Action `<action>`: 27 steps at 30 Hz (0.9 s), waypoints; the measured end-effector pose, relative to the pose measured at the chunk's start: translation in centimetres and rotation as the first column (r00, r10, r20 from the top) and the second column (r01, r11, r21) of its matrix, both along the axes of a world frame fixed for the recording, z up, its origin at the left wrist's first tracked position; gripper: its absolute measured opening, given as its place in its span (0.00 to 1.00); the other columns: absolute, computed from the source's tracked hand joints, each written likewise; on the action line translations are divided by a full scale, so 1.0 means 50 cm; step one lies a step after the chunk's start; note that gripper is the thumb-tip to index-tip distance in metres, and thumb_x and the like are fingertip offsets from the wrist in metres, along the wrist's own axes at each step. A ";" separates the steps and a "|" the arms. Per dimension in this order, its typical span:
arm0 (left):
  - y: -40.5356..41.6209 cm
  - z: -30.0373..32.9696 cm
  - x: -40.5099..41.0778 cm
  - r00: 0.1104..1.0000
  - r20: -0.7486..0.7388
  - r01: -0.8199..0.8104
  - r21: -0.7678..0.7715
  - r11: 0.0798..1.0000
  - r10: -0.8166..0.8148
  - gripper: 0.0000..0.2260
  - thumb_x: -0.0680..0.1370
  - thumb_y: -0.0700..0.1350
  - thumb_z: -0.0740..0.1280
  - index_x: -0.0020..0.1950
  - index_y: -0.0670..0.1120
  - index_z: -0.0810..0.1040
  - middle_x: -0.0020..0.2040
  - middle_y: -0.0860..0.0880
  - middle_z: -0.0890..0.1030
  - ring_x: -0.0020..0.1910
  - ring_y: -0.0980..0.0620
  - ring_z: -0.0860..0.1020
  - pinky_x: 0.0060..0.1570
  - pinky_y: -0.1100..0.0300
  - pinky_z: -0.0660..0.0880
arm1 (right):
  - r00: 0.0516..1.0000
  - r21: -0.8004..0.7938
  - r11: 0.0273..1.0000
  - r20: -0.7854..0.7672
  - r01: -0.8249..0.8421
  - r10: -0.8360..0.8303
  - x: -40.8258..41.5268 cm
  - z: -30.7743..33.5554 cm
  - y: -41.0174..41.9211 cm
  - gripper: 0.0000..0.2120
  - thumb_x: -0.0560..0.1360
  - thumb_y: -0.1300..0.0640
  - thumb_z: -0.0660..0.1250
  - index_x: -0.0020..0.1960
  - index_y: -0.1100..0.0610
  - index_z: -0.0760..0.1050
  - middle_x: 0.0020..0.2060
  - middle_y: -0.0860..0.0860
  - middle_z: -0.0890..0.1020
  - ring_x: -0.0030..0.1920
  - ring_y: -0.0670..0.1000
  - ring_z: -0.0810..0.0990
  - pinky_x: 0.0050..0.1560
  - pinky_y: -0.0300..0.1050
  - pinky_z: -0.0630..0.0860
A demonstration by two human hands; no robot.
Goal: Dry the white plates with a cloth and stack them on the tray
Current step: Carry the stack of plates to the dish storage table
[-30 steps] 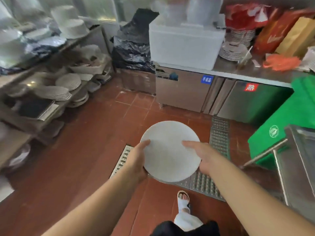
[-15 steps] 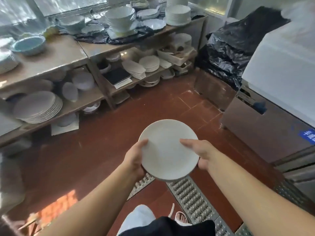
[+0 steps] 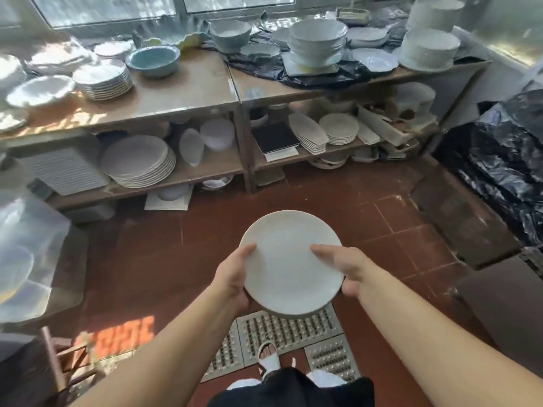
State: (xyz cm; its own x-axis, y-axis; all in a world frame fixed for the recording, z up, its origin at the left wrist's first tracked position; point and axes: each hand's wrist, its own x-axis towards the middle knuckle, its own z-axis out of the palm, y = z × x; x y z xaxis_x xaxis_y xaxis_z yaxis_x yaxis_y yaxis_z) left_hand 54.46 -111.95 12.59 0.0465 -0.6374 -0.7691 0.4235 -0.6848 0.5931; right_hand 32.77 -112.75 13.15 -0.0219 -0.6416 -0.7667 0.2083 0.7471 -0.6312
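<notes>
Two hands carried one white plate (image 3: 289, 264) in front of you, above the red tiled floor (image 3: 147, 259) and the metal drain grate (image 3: 289, 330). Your left hand (image 3: 233, 279) gripped its left rim and your right hand (image 3: 342, 267) its right rim, thumbs lying on top, probably so the plate stayed level and could not slip. No cloth or tray was visible; shelves (image 3: 176, 174) with stacked dishes stood ahead.

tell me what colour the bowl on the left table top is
Light blue-teal bowl, seen in the head view.
</notes>
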 end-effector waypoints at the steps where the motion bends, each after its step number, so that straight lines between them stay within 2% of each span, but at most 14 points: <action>1: -0.030 0.005 0.012 1.000 0.007 -0.010 -0.010 1.000 0.010 0.14 0.81 0.51 0.69 0.62 0.43 0.81 0.53 0.40 0.88 0.49 0.37 0.86 0.42 0.47 0.82 | 1.000 -0.005 1.000 -0.007 -0.009 0.009 0.012 0.004 -0.032 0.11 0.79 0.58 0.74 0.56 0.65 0.83 0.45 0.61 0.89 0.39 0.60 0.89 0.36 0.53 0.83; 4: -0.111 0.019 0.041 0.999 0.029 -0.034 -0.022 0.999 0.034 0.14 0.81 0.51 0.69 0.62 0.43 0.82 0.54 0.40 0.88 0.53 0.37 0.85 0.52 0.44 0.82 | 0.999 -0.024 0.999 -0.012 -0.031 0.030 0.046 0.019 -0.125 0.10 0.79 0.58 0.74 0.55 0.65 0.83 0.43 0.60 0.89 0.38 0.59 0.89 0.40 0.53 0.81; 7: -0.186 0.022 0.063 0.998 0.039 -0.051 -0.025 0.998 0.052 0.15 0.82 0.51 0.68 0.63 0.43 0.81 0.57 0.39 0.87 0.58 0.35 0.84 0.63 0.37 0.79 | 0.998 -0.025 0.997 -0.006 -0.068 0.068 0.069 0.031 -0.218 0.08 0.79 0.59 0.73 0.52 0.64 0.83 0.41 0.59 0.89 0.36 0.58 0.88 0.38 0.52 0.81; 11: -0.289 0.022 0.084 0.995 0.025 -0.097 -0.031 0.995 0.098 0.15 0.83 0.52 0.67 0.63 0.44 0.81 0.56 0.40 0.87 0.57 0.35 0.84 0.60 0.39 0.80 | 0.995 -0.026 0.995 0.023 -0.100 0.100 0.090 0.029 -0.343 0.08 0.79 0.60 0.73 0.53 0.65 0.83 0.42 0.60 0.89 0.36 0.59 0.89 0.29 0.48 0.82; 13: -0.346 0.016 0.091 0.994 0.006 -0.112 -0.027 0.993 0.112 0.17 0.83 0.52 0.65 0.66 0.43 0.81 0.58 0.39 0.87 0.58 0.34 0.84 0.57 0.40 0.81 | 0.992 -0.020 0.992 0.036 -0.121 0.122 0.098 0.021 -0.410 0.10 0.79 0.59 0.73 0.56 0.66 0.83 0.45 0.62 0.89 0.38 0.61 0.89 0.31 0.49 0.83; 18: -0.519 0.011 0.093 0.984 0.040 -0.174 -0.043 0.984 0.176 0.18 0.82 0.52 0.67 0.66 0.42 0.81 0.58 0.38 0.87 0.58 0.34 0.84 0.62 0.37 0.79 | 0.982 -0.025 0.983 0.052 -0.182 0.183 0.108 0.000 -0.613 0.13 0.79 0.59 0.74 0.59 0.66 0.83 0.48 0.63 0.88 0.41 0.62 0.89 0.39 0.52 0.83; 23: -0.704 0.029 0.090 0.973 0.055 -0.223 -0.038 0.974 0.225 0.17 0.82 0.51 0.67 0.65 0.42 0.82 0.57 0.39 0.87 0.58 0.35 0.84 0.59 0.41 0.80 | 0.973 -0.017 0.975 0.068 -0.220 0.220 0.111 0.013 -0.819 0.12 0.78 0.60 0.74 0.58 0.67 0.83 0.47 0.63 0.88 0.40 0.63 0.89 0.30 0.52 0.84; 25: -0.771 0.035 0.095 0.965 0.057 -0.254 -0.058 0.965 0.258 0.16 0.82 0.51 0.67 0.65 0.42 0.82 0.57 0.39 0.87 0.58 0.35 0.84 0.62 0.38 0.79 | 0.968 -0.029 0.969 0.060 -0.244 0.245 0.119 0.025 -0.896 0.12 0.78 0.60 0.74 0.58 0.67 0.83 0.48 0.63 0.88 0.42 0.63 0.89 0.34 0.53 0.84; 27: -0.829 0.041 0.102 0.957 0.052 -0.282 -0.063 0.957 0.285 0.16 0.82 0.51 0.67 0.64 0.42 0.82 0.56 0.39 0.87 0.57 0.35 0.85 0.62 0.39 0.79 | 0.961 -0.033 0.962 0.049 -0.269 0.271 0.132 0.036 -0.966 0.14 0.78 0.60 0.74 0.60 0.66 0.83 0.49 0.63 0.88 0.46 0.64 0.89 0.41 0.55 0.84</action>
